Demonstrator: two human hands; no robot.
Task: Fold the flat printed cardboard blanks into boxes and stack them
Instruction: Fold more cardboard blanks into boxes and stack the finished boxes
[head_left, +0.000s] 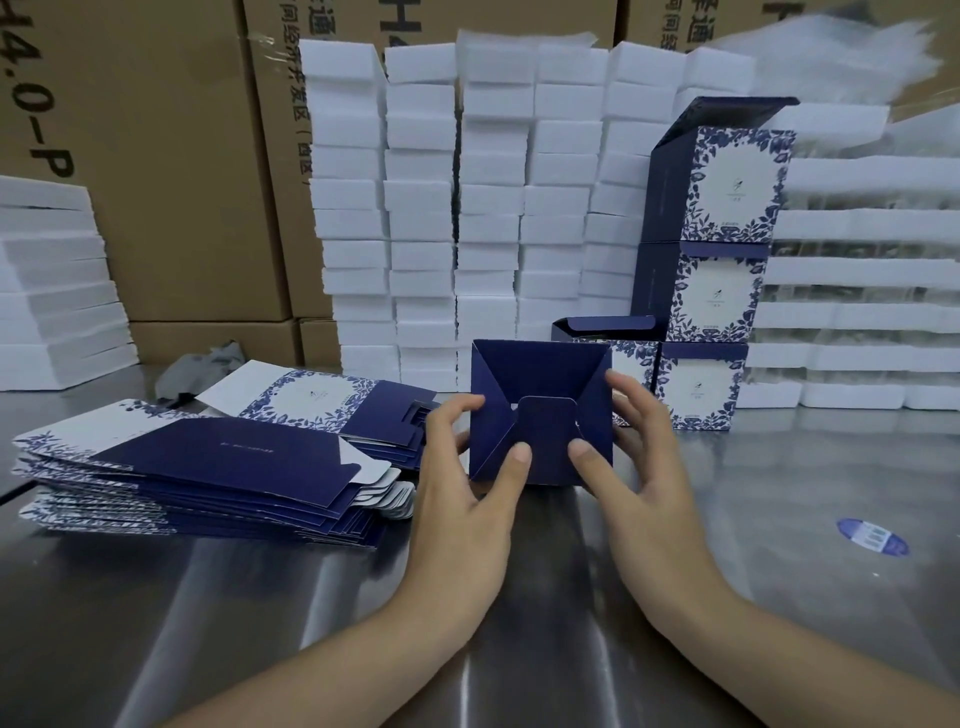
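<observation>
A half-folded box (540, 415) is held just above the steel table (311, 597), near the middle of the view, with its dark blue bottom flaps turned toward the camera. It is gripped from both sides. The left hand (467, 467) is curled round its left edge with the thumb pressed on the tucked centre flap, and the right hand (634, 457) is curled round the right edge with its thumb set on the same flap.

To the left, a stack of flat blanks (208, 478) is laid on the table, with a second pile (337, 400) fanned out just behind it. Directly behind the held box, an open-topped box (608, 332) is partly hidden by it. Beside that, finished boxes (711, 296) are stacked three high, the top one with its lid raised.

The back of the table is walled in by columns of white foam blocks (493, 208), and brown cartons (171, 156) are stood behind those. A round blue sticker (872, 538) is stuck to the table on the right. A crumpled grey item (208, 364), possibly a bag, is seen behind the blanks, too blurred to be identified.
</observation>
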